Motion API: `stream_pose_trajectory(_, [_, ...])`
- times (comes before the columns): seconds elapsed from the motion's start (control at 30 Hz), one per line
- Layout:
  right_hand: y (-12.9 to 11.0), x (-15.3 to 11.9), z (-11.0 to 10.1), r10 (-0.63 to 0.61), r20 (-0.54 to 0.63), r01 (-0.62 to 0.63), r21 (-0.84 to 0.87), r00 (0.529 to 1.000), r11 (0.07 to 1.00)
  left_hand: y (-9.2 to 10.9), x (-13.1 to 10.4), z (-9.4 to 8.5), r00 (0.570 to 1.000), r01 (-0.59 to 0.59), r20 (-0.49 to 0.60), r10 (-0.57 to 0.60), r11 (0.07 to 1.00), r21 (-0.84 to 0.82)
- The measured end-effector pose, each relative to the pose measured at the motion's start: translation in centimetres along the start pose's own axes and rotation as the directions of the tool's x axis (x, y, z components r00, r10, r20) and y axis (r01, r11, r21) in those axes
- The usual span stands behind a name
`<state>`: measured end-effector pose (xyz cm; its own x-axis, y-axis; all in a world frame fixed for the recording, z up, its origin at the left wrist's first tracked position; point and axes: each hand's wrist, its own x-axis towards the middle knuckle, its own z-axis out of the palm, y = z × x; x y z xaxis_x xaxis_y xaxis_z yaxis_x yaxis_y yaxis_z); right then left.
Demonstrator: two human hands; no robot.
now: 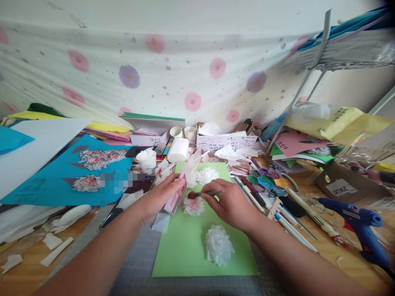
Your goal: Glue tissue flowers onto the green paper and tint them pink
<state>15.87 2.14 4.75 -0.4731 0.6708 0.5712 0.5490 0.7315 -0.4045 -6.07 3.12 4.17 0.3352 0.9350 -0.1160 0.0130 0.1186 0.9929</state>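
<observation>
My left hand (pixel 162 193) is closed around an open pink makeup palette (pixel 175 197) with a clear lid, tilted over the left edge of a green sheet of paper (pixel 182 250). In my right hand (pixel 226 201) is a small makeup brush (pixel 212 193), pinched near its handle. Its dark bristles touch or hover just over a pink-tinted tissue-paper flower (pixel 194 205); I cannot tell which. Beyond it on the sheet sits a white tissue flower (pixel 207 175). Nearer to me lies another white tissue flower (pixel 219 245).
At left lies a blue sheet (pixel 40 185) bearing ruffled paper flowers. A paper cup (pixel 146 160) stands behind my left hand. To the right are pens, scissors (pixel 290 181), paint pots (pixel 267 181) and a blue glue gun (pixel 358 224). A grey cutting mat (pixel 132 263) lies underneath.
</observation>
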Motion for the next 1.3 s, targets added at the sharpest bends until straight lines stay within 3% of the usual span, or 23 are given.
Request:
stream_pose_trajectory(0.07, [0.1, 0.0, 0.0, 0.064, -0.084, -0.068, -0.049, 0.994, 0.996, 0.1, 0.0, 0.0, 1.0, 0.024, -0.006, -0.024, 1.0, 0.01])
stream_pose_trajectory(0.13, [0.1, 0.0, -0.2, 0.081, -0.114, -0.077, 0.031, 0.99, 0.997, 0.1, 0.0, 0.0, 0.999, 0.037, -0.017, -0.036, 0.999, 0.04])
stream_pose_trajectory(0.23, [-0.1, -0.1, -0.3, 0.032, 0.025, -0.035, 0.151, 0.999, 0.988, 0.1, 0.0, 0.0, 0.999, 0.014, -0.033, -0.012, 0.998, 0.056])
stream_pose_trajectory(0.3, [0.0, -0.2, -0.5, 0.061, 0.077, -0.068, 0.098, 0.995, 0.993, 0.1, 0.0, 0.0, 1.0, 0.003, -0.025, -0.002, 0.999, 0.038])
stream_pose_trajectory(0.4, [0.6, -0.2, -1.0, 0.154, -0.037, -0.154, -0.004, 0.987, 0.988, 0.1, -0.1, 0.0, 0.999, 0.039, -0.03, -0.038, 0.999, 0.015])
stream_pose_trajectory(0.5, [0.9, -0.1, -1.0, 0.165, -0.124, -0.159, 0.055, 0.978, 0.986, 0.1, -0.1, 0.0, 0.997, 0.063, -0.044, -0.063, 0.998, 0.005])
stream_pose_trajectory(0.73, [0.5, 0.1, -0.1, 0.169, -0.007, -0.166, 0.155, 0.986, 0.974, 0.1, 0.0, 0.0, 0.998, 0.051, -0.031, -0.051, 0.998, 0.026])
stream_pose_trajectory(0.93, [0.8, 0.0, -0.5, 0.255, -0.11, -0.225, 0.228, 0.961, 0.947, -0.2, 0.1, -0.2, 0.999, 0.03, -0.034, -0.029, 0.999, 0.018])
stream_pose_trajectory(1.1, [0.6, 0.1, -0.4, 0.2, 0.036, -0.203, 0.228, 0.979, 0.952, -0.1, 0.0, -0.2, 0.999, 0.032, -0.028, -0.032, 0.999, 0.004])
stream_pose_trajectory(1.23, [1.4, 0.0, -0.6, 0.315, -0.098, -0.274, 0.298, 0.944, 0.914, 0.1, -0.1, -0.1, 0.999, 0.033, -0.034, -0.032, 0.999, 0.003])
stream_pose_trajectory(1.3, [1.6, 0.1, -0.6, 0.304, -0.12, -0.258, 0.299, 0.945, 0.919, 0.3, -0.2, 0.0, 0.999, 0.025, -0.047, -0.026, 0.999, -0.033])
